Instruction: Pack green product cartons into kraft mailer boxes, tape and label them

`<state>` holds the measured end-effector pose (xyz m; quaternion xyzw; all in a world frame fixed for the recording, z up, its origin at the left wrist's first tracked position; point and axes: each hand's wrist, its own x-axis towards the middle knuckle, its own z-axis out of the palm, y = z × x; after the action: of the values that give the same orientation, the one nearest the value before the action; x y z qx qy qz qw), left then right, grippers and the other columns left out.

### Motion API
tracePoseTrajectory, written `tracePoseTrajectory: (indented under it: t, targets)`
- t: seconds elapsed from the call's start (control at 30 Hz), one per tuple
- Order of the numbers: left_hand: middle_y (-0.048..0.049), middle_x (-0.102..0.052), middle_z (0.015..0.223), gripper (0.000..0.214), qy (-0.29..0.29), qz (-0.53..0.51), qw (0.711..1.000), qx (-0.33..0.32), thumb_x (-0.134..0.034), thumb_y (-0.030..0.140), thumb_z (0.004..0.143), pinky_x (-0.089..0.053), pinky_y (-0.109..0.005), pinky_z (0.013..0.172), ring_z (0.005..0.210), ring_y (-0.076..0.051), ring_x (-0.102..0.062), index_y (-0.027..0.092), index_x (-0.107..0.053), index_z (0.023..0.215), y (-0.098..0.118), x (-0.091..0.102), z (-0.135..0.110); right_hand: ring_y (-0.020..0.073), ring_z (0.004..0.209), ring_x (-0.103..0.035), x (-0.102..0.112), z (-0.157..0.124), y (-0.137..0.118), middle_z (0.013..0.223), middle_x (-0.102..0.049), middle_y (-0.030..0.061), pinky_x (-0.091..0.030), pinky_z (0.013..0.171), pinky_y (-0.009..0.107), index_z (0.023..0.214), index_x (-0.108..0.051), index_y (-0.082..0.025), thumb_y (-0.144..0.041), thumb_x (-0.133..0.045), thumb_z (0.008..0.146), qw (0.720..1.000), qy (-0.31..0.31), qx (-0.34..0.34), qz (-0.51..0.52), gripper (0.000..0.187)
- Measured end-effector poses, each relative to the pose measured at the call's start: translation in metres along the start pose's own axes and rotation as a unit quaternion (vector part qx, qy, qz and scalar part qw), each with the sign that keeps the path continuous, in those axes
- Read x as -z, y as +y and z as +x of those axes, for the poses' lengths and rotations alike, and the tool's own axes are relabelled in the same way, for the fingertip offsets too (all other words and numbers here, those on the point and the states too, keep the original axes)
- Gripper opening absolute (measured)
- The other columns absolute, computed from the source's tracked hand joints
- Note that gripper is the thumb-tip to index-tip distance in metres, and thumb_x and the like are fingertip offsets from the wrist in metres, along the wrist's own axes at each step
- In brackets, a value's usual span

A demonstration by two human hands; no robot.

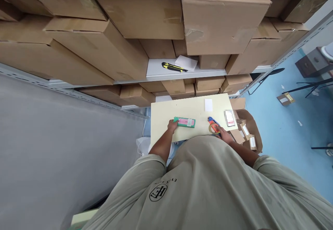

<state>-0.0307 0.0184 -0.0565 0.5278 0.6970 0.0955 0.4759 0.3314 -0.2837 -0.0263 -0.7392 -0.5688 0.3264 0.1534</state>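
Your left grip (172, 126) pinches the green-and-pink box (185, 122) by one end; your right grip (224, 135) clasps the tape dispenser (212, 122) over the surface (189, 108)

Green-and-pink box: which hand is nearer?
Left. The left hand holds the box at its left end; the right hand is farther right, at the tape dispenser.

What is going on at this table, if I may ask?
The person's left-hand grip holds one end of a flat green-and-pink rectangular box over a pale yellow rectangular table. The right-hand grip is at a red-and-blue tape dispenser, near the table's front edge. A white rectangular sheet lies farther back on the table.
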Motion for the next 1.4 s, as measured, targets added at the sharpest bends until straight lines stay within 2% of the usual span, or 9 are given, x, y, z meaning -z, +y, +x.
tracePoseTrajectory:
  t: [0.1, 0.2, 0.33, 0.43, 0.57, 0.83, 0.97, 1.23, 1.4]
  targets:
    - [-0.0311, -0.049, 0.172, 0.088, 0.053, 0.03, 0.997, -0.054, -0.082, 0.063, 0.092, -0.045, -0.058, 0.127, 0.166, -0.047, -0.04, 0.018, -0.05, 0.161, 0.009, -0.019, -0.007, 0.0348, 0.155, -0.061, 0.004, -0.01, 0.0, 0.181, -0.049, 0.0147, -0.054, 0.127, 0.05, 0.179, -0.045, -0.027, -0.041, -0.061, 0.11, 0.999, -0.008, -0.04, -0.016, 0.072]
    - [-0.0315, -0.031, 0.186, 0.101, 0.044, 0.161, 0.96, -0.225, -0.088, 0.067, 0.084, -0.028, -0.075, 0.133, 0.175, -0.056, -0.015, 0.02, -0.053, 0.167, 0.02, -0.05, -0.026, 0.0351, 0.156, -0.06, 0.007, -0.012, -0.002, 0.179, -0.049, 0.0162, -0.051, 0.129, 0.052, 0.179, -0.042, -0.027, -0.04, -0.061, 0.111, 0.999, -0.015, -0.045, -0.015, 0.072]
    - [-0.0307, -0.042, 0.181, 0.086, -0.097, 0.338, 0.845, -0.402, -0.09, 0.049, 0.086, -0.02, -0.084, 0.131, 0.17, -0.058, -0.029, 0.023, -0.062, 0.163, 0.026, -0.089, -0.051, 0.0361, 0.151, -0.063, 0.011, -0.012, -0.009, 0.178, -0.05, 0.0182, -0.054, 0.124, 0.052, 0.178, -0.043, -0.024, -0.039, -0.06, 0.111, 0.998, -0.023, -0.059, -0.014, 0.071]
    - [-0.0267, -0.055, 0.173, 0.05, -0.135, 0.37, 0.805, -0.443, -0.076, 0.026, 0.095, -0.027, -0.08, 0.131, 0.166, -0.049, -0.043, 0.023, -0.075, 0.145, 0.022, -0.096, -0.053, 0.037, 0.147, -0.065, 0.014, -0.014, -0.015, 0.177, -0.051, 0.019, -0.056, 0.119, 0.051, 0.176, -0.046, -0.024, -0.04, -0.059, 0.112, 0.997, -0.024, -0.07, -0.019, 0.068]
    - [-0.0192, -0.065, 0.165, 0.037, -0.147, 0.367, 0.801, -0.45, -0.06, 0.011, 0.098, -0.033, -0.079, 0.13, 0.16, -0.041, -0.052, 0.026, -0.081, 0.124, 0.015, -0.066, -0.035, 0.0355, 0.147, -0.064, 0.014, -0.016, -0.019, 0.175, -0.053, 0.017, -0.056, 0.118, 0.048, 0.175, -0.048, -0.026, -0.042, -0.057, 0.113, 0.996, -0.025, -0.081, -0.027, 0.065]
    - [-0.0164, -0.077, 0.143, 0.034, -0.181, 0.403, 0.802, -0.403, -0.063, 0.011, 0.094, -0.018, -0.085, 0.135, 0.161, -0.04, -0.051, 0.029, -0.083, 0.114, -0.02, 0.054, 0.021, 0.0356, 0.149, -0.063, 0.01, -0.017, -0.02, 0.174, -0.054, 0.0201, -0.052, 0.122, 0.049, 0.172, -0.05, -0.021, -0.038, -0.055, 0.112, 0.996, -0.036, -0.072, -0.028, 0.063]
    - [-0.0152, -0.077, 0.143, 0.033, -0.181, 0.424, 0.819, -0.341, -0.064, 0.008, 0.092, -0.012, -0.08, 0.138, 0.164, -0.037, -0.048, 0.028, -0.084, 0.11, -0.038, 0.095, 0.046, 0.0361, 0.151, -0.062, 0.008, -0.016, -0.021, 0.175, -0.053, 0.0202, -0.053, 0.122, 0.05, 0.171, -0.052, -0.021, -0.038, -0.056, 0.112, 0.996, -0.041, -0.079, -0.032, 0.062]
    - [-0.0147, -0.077, 0.142, 0.031, -0.164, 0.449, 0.816, -0.326, -0.061, 0.007, 0.091, -0.009, -0.073, 0.142, 0.164, -0.036, -0.046, 0.025, -0.083, 0.103, -0.044, 0.108, 0.061, 0.0358, 0.153, -0.061, 0.012, -0.015, -0.02, 0.175, -0.054, 0.0182, -0.049, 0.129, 0.051, 0.172, -0.052, -0.023, -0.039, -0.055, 0.112, 0.997, -0.044, -0.057, -0.04, 0.062]
    - [-0.0148, -0.074, 0.153, 0.041, -0.178, 0.396, 0.817, -0.379, -0.062, 0.006, 0.09, -0.012, -0.066, 0.144, 0.17, -0.032, -0.042, 0.025, -0.083, 0.12, -0.043, 0.078, 0.031, 0.0353, 0.148, -0.065, 0.012, -0.01, -0.019, 0.173, -0.056, 0.0178, -0.053, 0.124, 0.049, 0.171, -0.053, -0.022, -0.037, -0.057, 0.111, 0.996, -0.039, -0.058, -0.051, 0.061]
